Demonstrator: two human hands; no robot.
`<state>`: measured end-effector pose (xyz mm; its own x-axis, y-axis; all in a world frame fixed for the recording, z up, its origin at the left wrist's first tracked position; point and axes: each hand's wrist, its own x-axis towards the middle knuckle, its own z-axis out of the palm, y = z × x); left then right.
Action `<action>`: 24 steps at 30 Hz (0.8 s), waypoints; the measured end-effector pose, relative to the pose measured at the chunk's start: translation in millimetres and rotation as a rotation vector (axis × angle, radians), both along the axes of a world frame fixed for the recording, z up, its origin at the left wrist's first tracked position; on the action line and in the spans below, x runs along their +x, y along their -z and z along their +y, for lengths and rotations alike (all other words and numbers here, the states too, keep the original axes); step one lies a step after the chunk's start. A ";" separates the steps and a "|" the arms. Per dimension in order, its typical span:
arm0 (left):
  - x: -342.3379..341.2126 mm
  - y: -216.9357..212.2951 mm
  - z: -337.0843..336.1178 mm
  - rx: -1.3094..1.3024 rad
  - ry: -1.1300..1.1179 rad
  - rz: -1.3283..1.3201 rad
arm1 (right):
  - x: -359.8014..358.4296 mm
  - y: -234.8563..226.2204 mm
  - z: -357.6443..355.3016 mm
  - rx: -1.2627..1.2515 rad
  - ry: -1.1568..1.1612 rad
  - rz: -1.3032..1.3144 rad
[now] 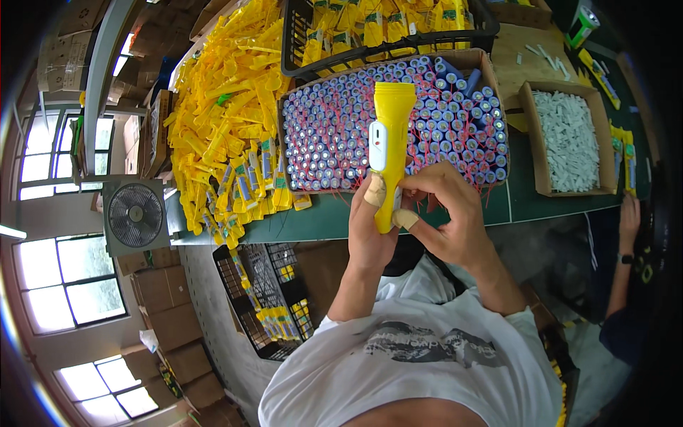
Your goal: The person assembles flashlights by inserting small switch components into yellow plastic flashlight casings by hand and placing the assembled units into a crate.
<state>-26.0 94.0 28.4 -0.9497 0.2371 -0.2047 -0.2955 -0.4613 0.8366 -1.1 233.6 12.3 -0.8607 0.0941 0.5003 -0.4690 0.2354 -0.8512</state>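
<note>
A yellow flashlight body (393,117) stands upright in front of me, its threaded wide end at the top and a white switch plate on its side. My left hand (370,238) is closed around its narrow lower part, the thumb lying along it. A small white plastic piece (397,200) shows at the lower side of the body. My right hand (455,217) has its thumb and index finger closed on that piece, against the flashlight. Tan tape or finger covers wrap both thumbs. Behind the flashlight is a carton (341,191) packed with purple battery cells (334,121) with red wires.
Yellow plastic parts (228,107) are heaped at the left of the green table (320,226). A black crate (388,51) of yellow units stands behind; a box of white pieces (565,139) is at right. Another person's hand (629,219) works at the far right. Black crates (235,285) stand below.
</note>
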 end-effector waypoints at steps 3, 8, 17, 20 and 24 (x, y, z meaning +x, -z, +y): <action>-2.9 4.6 -0.7 0.018 0.133 -0.007 | 3.1 -3.7 -1.9 -0.059 -0.006 -0.031; -3.2 2.5 4.6 0.153 0.091 -0.046 | 10.4 16.1 -0.1 -0.253 -0.143 -0.016; 0.6 7.1 -8.3 0.378 0.118 -0.175 | 3.2 31.1 -13.1 -0.168 -0.029 0.159; 2.3 4.8 -11.7 0.373 0.076 -0.240 | 2.6 27.8 -24.9 -0.221 0.035 0.008; 2.4 12.8 -27.8 0.397 0.136 -0.262 | 2.2 24.8 -39.9 -0.658 -0.098 -0.138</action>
<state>-23.6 66.2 15.7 -0.8336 0.4634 -0.3007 -0.5518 -0.6723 0.4935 1.2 193.7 -12.4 -0.9327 0.2598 0.2503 -0.3384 -0.3898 -0.8564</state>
